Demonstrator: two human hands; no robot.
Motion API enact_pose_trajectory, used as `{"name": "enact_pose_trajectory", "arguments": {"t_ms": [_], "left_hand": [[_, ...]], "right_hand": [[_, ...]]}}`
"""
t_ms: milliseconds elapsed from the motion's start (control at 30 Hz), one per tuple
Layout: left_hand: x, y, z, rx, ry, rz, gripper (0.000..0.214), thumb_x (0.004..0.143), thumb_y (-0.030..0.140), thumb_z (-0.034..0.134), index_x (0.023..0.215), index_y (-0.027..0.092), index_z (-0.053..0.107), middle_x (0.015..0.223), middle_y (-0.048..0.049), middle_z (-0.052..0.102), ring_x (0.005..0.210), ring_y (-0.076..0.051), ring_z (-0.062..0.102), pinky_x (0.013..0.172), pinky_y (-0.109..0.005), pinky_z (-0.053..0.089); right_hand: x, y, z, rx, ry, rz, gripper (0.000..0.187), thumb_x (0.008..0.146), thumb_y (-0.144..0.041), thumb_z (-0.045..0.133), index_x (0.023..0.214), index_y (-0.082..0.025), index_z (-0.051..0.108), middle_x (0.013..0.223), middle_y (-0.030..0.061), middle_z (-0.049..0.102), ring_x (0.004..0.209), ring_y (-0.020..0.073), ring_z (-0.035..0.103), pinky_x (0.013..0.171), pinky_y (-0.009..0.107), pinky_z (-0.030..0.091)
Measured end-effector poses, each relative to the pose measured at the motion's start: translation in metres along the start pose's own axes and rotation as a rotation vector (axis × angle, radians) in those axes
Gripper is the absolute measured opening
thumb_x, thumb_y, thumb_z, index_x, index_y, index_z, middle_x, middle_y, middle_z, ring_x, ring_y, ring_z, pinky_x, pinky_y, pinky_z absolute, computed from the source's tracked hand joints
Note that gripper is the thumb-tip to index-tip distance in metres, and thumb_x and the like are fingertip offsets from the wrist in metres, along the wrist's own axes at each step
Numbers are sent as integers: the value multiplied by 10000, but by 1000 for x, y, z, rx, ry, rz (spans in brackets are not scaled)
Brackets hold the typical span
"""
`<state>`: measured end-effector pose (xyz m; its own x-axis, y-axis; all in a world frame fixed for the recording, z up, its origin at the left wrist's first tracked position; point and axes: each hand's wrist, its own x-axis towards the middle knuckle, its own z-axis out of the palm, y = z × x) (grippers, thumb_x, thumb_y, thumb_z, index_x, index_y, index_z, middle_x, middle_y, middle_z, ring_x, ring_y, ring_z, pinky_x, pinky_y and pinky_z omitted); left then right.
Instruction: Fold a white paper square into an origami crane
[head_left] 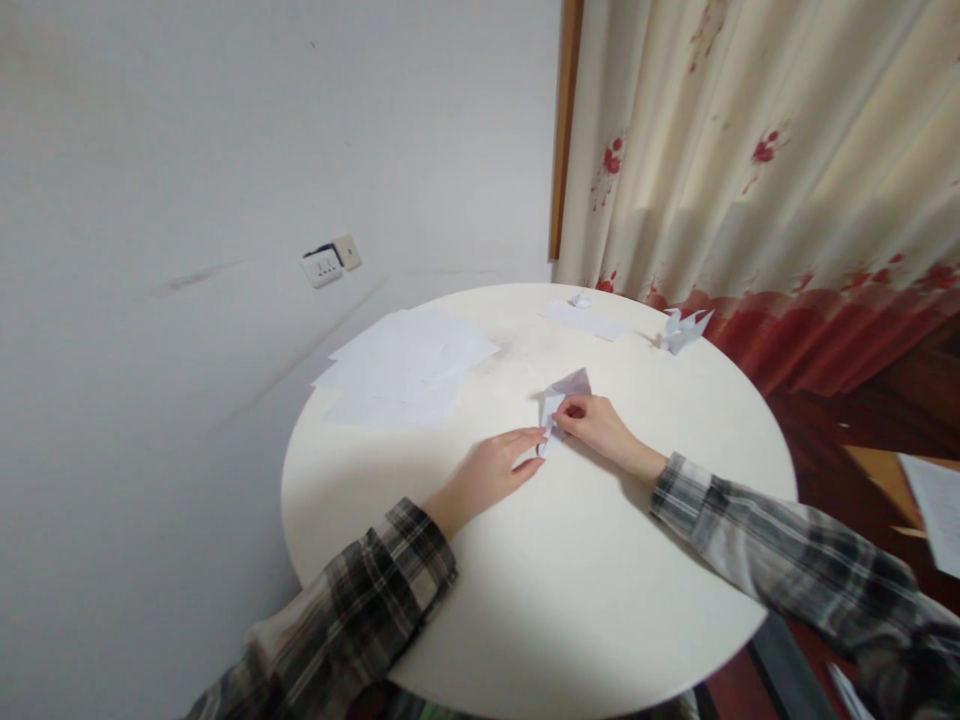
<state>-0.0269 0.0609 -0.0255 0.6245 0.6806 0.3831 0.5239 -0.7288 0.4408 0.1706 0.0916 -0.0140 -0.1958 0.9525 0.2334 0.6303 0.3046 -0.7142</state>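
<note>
**A:** Where's the piece being worked?

**B:** The folded paper lies on the round desk, about the middle and a little toward the far side. Its pointed tip aims away and to the right.

**A:** And the hands?

**B:** The left hand lies flat with the fingers stretched out. Its fingertips rest on the paper's near corner, so it is pinning the paper rather than gripping it. The right hand is curled, with thumb and fingertips pinched on the paper's edge, just beside the left fingertips.

**A:** So it looks like a crease being set. How would you do it well?

**B:** As I judge it, let the left fingertips anchor the layers so nothing slides. Line the edges up exactly before pressing. Then run the right thumb along the fold from the pinned end outward, firm and in one pass. A small flap like this skews easily if both hands press at once.

**A:** Is anything crowding the spot?

**B:** No. A stack of sheets sits to the left, well apart. A flat sheet and a finished folded figure lie at the far edge near the curtain. None of them touches the piece.
</note>
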Motion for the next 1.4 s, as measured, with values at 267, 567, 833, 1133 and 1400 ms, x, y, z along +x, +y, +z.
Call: {"name": "enact_pose_trajectory", "arguments": {"t_ms": [267,567,833,1133,1400], "left_hand": [[-1,-1,-3,51,-1,-21,279,850,235,496,1110,186,585,1159,-53,614,1061,-166,578,970,-319,442],[-3,-2,0,192,38,117,229,876,212,456,1011,175,636,1076,-46,658,1007,-152,607,933,-317,479],[1,-4,-2,181,1,156,248,879,211,436,1033,184,629,1112,-46,641,1048,-149,585,949,-321,467],[7,-12,-9,158,-102,274,277,887,203,418,1091,154,598,1176,-67,604,1140,-162,522,986,-327,424],[-4,1,-9,188,-170,304,268,887,213,435,1113,171,573,1196,-51,592,1155,-175,505,1003,-345,401]], "right_hand": [[3,3,4,-110,17,2,193,728,-272,532,600,-160,624,566,-2,596,521,107,503,521,218,324],[2,2,5,-120,28,11,183,730,-258,535,605,-160,626,564,-2,595,520,105,501,523,216,321],[3,3,6,-133,40,12,188,736,-276,550,611,-166,636,579,1,612,527,108,508,526,219,323],[3,2,6,-111,66,76,154,726,-264,552,625,-168,616,608,14,638,552,121,549,538,219,350],[-2,3,-3,-20,-97,59,204,732,-284,554,565,-167,566,516,-12,596,482,100,513,499,210,338]]}}
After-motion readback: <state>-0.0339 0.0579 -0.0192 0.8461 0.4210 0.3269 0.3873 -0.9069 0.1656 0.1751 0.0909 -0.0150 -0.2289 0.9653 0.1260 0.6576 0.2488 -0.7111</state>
